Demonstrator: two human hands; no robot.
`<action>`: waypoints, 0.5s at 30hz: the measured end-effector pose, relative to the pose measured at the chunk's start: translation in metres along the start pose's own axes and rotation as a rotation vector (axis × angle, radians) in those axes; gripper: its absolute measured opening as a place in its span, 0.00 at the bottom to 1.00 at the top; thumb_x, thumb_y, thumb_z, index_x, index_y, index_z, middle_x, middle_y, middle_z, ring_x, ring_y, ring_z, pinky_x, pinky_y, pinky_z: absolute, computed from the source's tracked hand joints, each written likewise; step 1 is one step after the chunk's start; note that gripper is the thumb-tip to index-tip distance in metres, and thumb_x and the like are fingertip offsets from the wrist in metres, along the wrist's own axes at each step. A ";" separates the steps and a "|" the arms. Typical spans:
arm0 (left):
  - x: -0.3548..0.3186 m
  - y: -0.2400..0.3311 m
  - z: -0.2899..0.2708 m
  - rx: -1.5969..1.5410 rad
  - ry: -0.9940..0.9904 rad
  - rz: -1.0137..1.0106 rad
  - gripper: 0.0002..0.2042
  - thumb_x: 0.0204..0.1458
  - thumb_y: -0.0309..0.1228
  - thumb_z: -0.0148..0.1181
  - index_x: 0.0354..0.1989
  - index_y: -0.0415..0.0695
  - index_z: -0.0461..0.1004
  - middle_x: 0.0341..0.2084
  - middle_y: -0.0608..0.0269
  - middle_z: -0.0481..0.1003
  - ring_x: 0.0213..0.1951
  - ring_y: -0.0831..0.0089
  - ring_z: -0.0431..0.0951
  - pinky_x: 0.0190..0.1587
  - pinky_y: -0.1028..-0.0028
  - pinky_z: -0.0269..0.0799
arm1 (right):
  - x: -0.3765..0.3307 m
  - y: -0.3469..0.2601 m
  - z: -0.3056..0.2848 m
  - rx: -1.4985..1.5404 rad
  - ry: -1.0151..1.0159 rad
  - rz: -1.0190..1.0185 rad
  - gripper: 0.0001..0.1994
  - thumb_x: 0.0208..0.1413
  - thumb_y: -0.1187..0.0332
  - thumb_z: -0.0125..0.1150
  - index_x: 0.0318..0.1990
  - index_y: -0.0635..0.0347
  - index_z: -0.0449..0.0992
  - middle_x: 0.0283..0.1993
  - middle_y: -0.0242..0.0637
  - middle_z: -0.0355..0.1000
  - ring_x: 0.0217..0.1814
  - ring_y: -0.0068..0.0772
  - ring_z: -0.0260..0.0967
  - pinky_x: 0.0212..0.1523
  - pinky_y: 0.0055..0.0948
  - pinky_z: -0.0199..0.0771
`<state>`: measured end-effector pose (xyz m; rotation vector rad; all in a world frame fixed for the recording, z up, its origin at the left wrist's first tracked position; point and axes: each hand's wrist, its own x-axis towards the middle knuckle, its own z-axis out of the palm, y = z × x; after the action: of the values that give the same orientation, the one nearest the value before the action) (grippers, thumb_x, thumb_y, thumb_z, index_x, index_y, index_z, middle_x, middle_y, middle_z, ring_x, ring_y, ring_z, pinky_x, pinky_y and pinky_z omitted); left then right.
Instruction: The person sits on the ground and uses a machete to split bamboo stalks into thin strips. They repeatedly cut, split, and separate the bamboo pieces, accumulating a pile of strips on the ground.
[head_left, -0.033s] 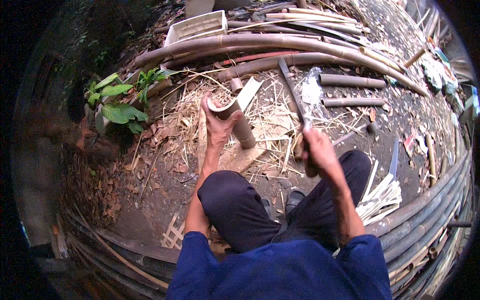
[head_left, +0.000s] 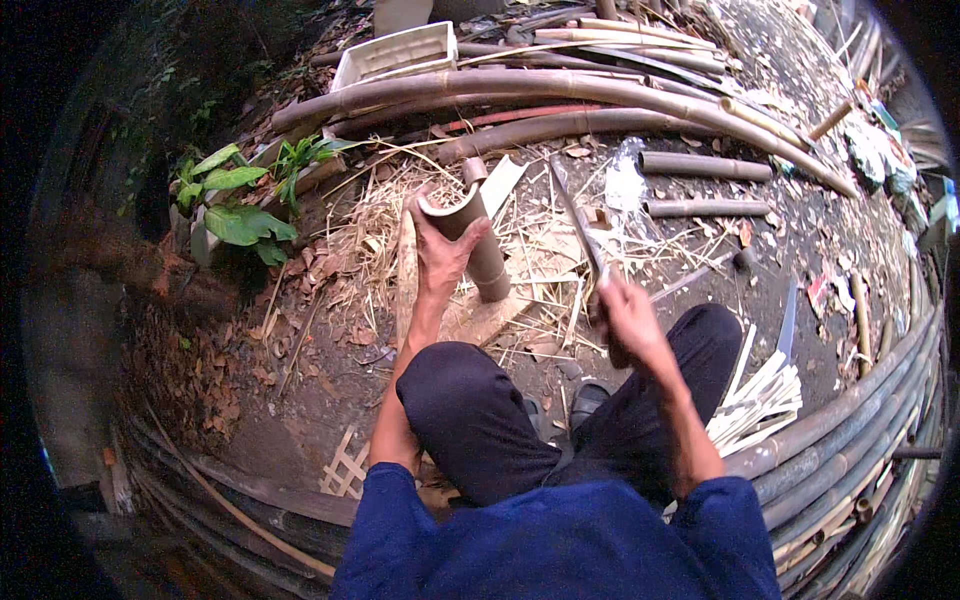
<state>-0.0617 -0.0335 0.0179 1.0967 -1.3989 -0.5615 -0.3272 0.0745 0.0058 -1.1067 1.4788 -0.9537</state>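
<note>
My left hand (head_left: 443, 255) grips the upper end of a split bamboo section (head_left: 486, 262), thumb across its outer face and fingers at the far edge. The piece is held tilted, its pale curved cut rim up and its lower end on a wooden board (head_left: 480, 318). In my right hand (head_left: 632, 318) is a machete (head_left: 578, 215), its long blade pointing away and slightly left. The blade is apart from the bamboo, to its right. Just beyond the held piece lies another split bamboo piece (head_left: 503, 183), pale inside up.
Pale shavings (head_left: 375, 235) surround the board. Long bamboo poles (head_left: 480, 85) and a white crate (head_left: 395, 55) lie at the back. Two short bamboo lengths (head_left: 705, 163) rest at the right. Near my right knee are pale strips (head_left: 760, 405) and a saw blade (head_left: 788, 320). Leafy plants (head_left: 235, 225) stand left.
My right hand and the machete have shifted a little to the left, and the blade's tip has come nearer to me. The bamboo in my left hand has barely moved.
</note>
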 end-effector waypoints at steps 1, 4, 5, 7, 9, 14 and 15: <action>0.001 -0.001 0.004 0.133 0.042 0.012 0.38 0.43 0.43 0.73 0.58 0.40 0.58 0.44 0.49 0.70 0.47 0.64 0.71 0.52 0.65 0.68 | -0.006 0.026 0.008 -0.071 -0.007 -0.037 0.15 0.63 0.57 0.51 0.38 0.62 0.74 0.20 0.25 0.63 0.23 0.16 0.61 0.24 0.21 0.60; 0.004 -0.003 -0.003 0.145 0.119 -0.026 0.29 0.48 0.36 0.70 0.55 0.37 0.64 0.46 0.49 0.72 0.46 0.67 0.73 0.50 0.68 0.70 | -0.033 0.017 0.035 0.001 -0.035 -0.003 0.17 0.64 0.58 0.50 0.52 0.62 0.68 0.23 0.29 0.65 0.23 0.19 0.60 0.25 0.25 0.63; 0.008 0.002 -0.007 -0.249 -0.025 -0.122 0.20 0.52 0.29 0.66 0.51 0.35 0.69 0.44 0.54 0.76 0.43 0.73 0.75 0.47 0.72 0.71 | -0.037 0.008 0.038 -0.038 -0.018 -0.077 0.18 0.65 0.59 0.49 0.54 0.61 0.67 0.24 0.29 0.65 0.23 0.20 0.61 0.26 0.26 0.64; 0.017 -0.005 -0.020 -0.279 -0.086 -0.141 0.15 0.53 0.26 0.64 0.47 0.35 0.72 0.37 0.64 0.79 0.36 0.78 0.76 0.42 0.76 0.72 | -0.036 -0.037 0.046 -0.041 -0.031 -0.189 0.19 0.65 0.59 0.47 0.57 0.59 0.64 0.24 0.30 0.64 0.23 0.21 0.62 0.26 0.27 0.65; 0.008 -0.001 -0.022 -0.314 -0.109 -0.182 0.13 0.52 0.27 0.65 0.45 0.36 0.74 0.34 0.66 0.79 0.34 0.80 0.75 0.40 0.77 0.72 | -0.043 -0.068 0.050 -0.001 -0.084 -0.203 0.19 0.66 0.59 0.45 0.59 0.58 0.62 0.24 0.31 0.64 0.24 0.22 0.62 0.27 0.29 0.65; -0.005 0.023 -0.024 -0.034 -0.183 -0.061 0.12 0.51 0.29 0.66 0.43 0.38 0.76 0.32 0.68 0.79 0.34 0.82 0.75 0.39 0.79 0.72 | -0.040 -0.092 0.058 -0.033 -0.142 -0.295 0.18 0.67 0.59 0.41 0.58 0.58 0.62 0.24 0.37 0.65 0.25 0.27 0.65 0.29 0.32 0.66; -0.005 0.020 -0.028 0.020 -0.216 -0.028 0.14 0.52 0.30 0.66 0.44 0.39 0.76 0.32 0.68 0.79 0.35 0.83 0.75 0.39 0.79 0.72 | -0.037 -0.094 0.062 -0.054 -0.145 -0.321 0.18 0.67 0.59 0.42 0.58 0.59 0.62 0.25 0.38 0.66 0.26 0.28 0.65 0.30 0.32 0.66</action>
<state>-0.0416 -0.0130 0.0374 1.0981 -1.5801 -0.7034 -0.2490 0.0842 0.0941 -1.4520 1.2373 -1.0321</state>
